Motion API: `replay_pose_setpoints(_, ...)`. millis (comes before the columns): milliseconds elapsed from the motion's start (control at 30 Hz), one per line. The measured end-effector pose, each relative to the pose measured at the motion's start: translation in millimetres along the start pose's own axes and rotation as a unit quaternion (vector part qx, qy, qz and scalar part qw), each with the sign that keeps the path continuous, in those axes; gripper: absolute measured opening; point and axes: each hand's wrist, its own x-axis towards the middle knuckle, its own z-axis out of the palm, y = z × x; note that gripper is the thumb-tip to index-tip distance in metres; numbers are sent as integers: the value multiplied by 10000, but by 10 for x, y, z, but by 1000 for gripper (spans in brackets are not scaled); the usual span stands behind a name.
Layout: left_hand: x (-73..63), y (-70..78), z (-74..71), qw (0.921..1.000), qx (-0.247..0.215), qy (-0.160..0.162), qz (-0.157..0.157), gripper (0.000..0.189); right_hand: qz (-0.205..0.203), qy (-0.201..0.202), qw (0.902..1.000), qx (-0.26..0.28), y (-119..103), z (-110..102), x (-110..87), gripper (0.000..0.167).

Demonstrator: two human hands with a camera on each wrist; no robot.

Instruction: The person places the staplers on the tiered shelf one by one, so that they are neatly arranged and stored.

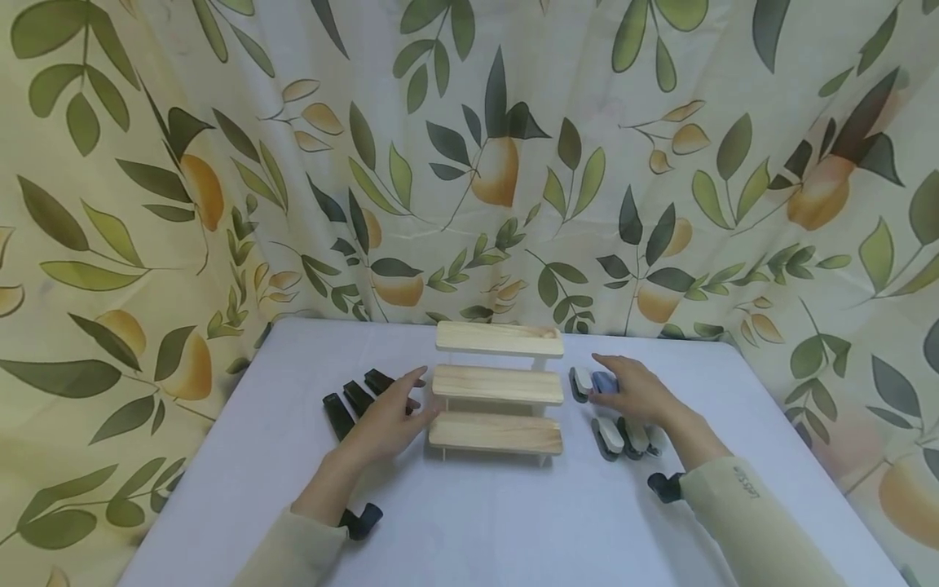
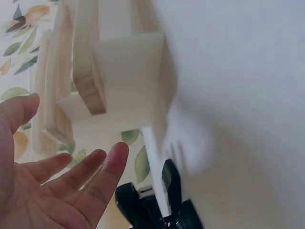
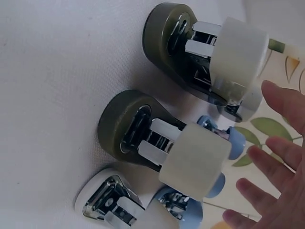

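Observation:
A three-tier wooden display stand (image 1: 499,385) with pale plank steps stands in the middle of the table. My left hand (image 1: 385,420) hovers at its left side, fingers spread and holding nothing. Several black staplers (image 1: 339,417) lie beside that hand, partly hidden by it; in the left wrist view, black stapler ends (image 2: 147,205) show below the fingertips. My right hand (image 1: 640,393) reaches over a cluster of staplers right of the stand, fingers loosely extended. In the right wrist view, cream-topped staplers with olive bases (image 3: 193,157), blue staplers (image 3: 183,207) and a white-based one (image 3: 109,200) appear.
A white cloth (image 1: 469,522) covers the table. Leaf-and-fruit patterned curtains (image 1: 469,163) hang close behind the table and along both sides. Black camera mounts (image 1: 361,522) are strapped to both wrists, below the cream sleeves (image 1: 293,550).

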Motion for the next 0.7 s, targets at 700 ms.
replay_pose_setpoints(700, -167, -143, 260, 9887, -1334, -475, -488, 80, 145, -437, 9986, 254, 3, 71, 190, 86)
